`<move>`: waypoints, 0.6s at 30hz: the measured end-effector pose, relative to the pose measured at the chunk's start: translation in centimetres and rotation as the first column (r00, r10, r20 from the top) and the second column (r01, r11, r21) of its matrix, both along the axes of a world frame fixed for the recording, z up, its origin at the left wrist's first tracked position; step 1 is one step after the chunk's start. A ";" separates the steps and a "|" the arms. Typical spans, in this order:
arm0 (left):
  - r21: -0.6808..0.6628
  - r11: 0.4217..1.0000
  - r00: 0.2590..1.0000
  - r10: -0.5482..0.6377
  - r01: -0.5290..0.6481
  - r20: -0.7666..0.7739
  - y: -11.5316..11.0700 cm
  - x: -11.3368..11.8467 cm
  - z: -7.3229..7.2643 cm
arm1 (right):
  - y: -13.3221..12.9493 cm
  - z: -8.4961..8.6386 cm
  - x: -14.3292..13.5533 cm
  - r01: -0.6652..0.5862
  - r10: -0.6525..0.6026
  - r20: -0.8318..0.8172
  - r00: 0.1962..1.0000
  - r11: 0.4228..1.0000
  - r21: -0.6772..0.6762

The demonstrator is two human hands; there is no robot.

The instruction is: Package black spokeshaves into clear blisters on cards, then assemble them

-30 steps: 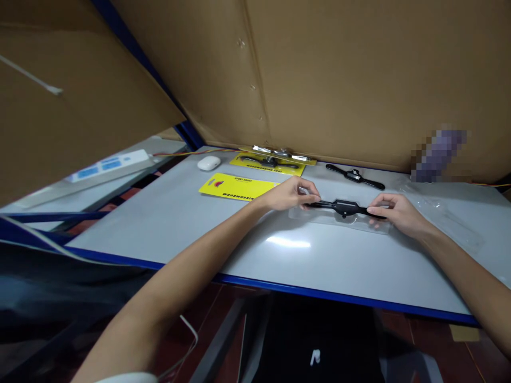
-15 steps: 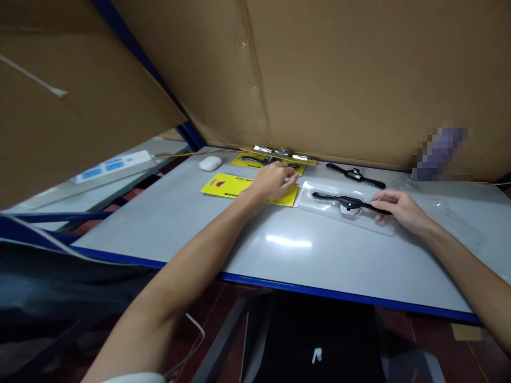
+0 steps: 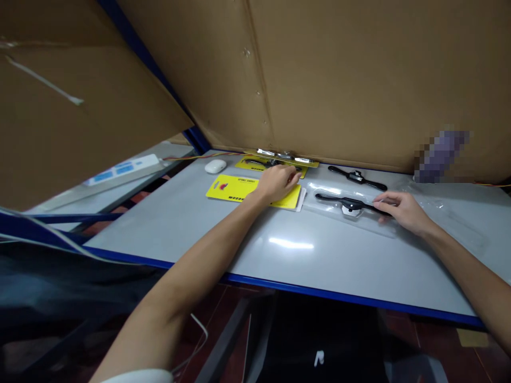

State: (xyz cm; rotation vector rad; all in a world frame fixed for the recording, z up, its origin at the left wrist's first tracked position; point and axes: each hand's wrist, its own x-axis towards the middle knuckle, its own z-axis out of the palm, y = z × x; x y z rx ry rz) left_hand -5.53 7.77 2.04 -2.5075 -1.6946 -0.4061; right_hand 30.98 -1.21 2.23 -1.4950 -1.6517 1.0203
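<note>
My right hand point(image 3: 403, 211) pinches the right handle of a black spokeshave point(image 3: 351, 204), which lies over a clear plastic blister point(image 3: 373, 226) on the grey table. My left hand point(image 3: 278, 184) rests on the right part of a yellow printed card point(image 3: 235, 188), its fingers curled; whether they grip anything is hidden. White paper edges show at the card's right end. Behind my left hand lie yellow packages point(image 3: 255, 163) with black tools on them. A second black spokeshave point(image 3: 357, 178) lies uncovered behind the one in my right hand.
More clear plastic point(image 3: 459, 223) lies right of my right hand. A white rounded case point(image 3: 215, 166) sits at the back left, near a power strip point(image 3: 123, 169) on a side surface. Cardboard point(image 3: 339, 80) walls the back; a blue edge point(image 3: 319, 293) borders the table point(image 3: 191, 223).
The camera view has shifted slightly. Both hands stay at nearly the same places on the table, the right one still on the spokeshave handle.
</note>
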 end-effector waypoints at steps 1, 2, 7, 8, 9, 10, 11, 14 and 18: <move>0.000 1.000 1.000 0.001 -0.001 -0.004 0.0 0.0 0.0 | 0.0 -0.1 0.0 -0.001 0.001 0.006 1.000 1.000 0.003; -0.003 1.000 1.000 -0.003 0.003 -0.008 0.0 0.0 0.0 | 0.1 -0.1 0.1 -0.002 0.002 0.014 1.000 1.000 0.005; -0.063 0.997 0.999 -0.042 0.041 -0.011 0.2 0.1 -0.5 | 0.2 -0.4 0.4 0.002 -0.002 0.022 1.000 1.000 -0.010; -0.080 0.996 0.999 -0.047 0.045 -0.022 0.2 0.2 -0.6 | 0.2 -0.4 0.4 0.003 -0.003 0.015 1.000 1.000 -0.016; -0.094 0.995 0.998 -0.048 0.045 -0.035 0.3 0.2 -0.7 | 0.2 -0.4 0.4 0.004 -0.004 0.005 1.000 1.000 -0.024; -0.102 0.994 0.998 -0.047 0.042 -0.044 0.4 0.2 -0.8 | 0.2 -0.4 0.3 0.006 -0.006 -0.007 1.000 0.999 -0.033; -0.101 0.994 0.998 -0.041 0.036 -0.048 0.5 0.3 -0.8 | 0.2 -0.4 0.3 0.006 -0.007 -0.021 1.000 0.999 -0.043; -0.067 0.998 1.000 -0.019 0.018 -0.021 0.7 0.2 -1.0 | 0.0 -0.1 0.0 0.011 -0.014 -0.041 0.999 0.998 -0.058; -0.083 0.996 1.000 0.017 -0.016 0.005 0.8 0.1 -1.1 | -0.2 0.2 -0.4 0.023 -0.024 -0.015 1.000 0.997 -0.067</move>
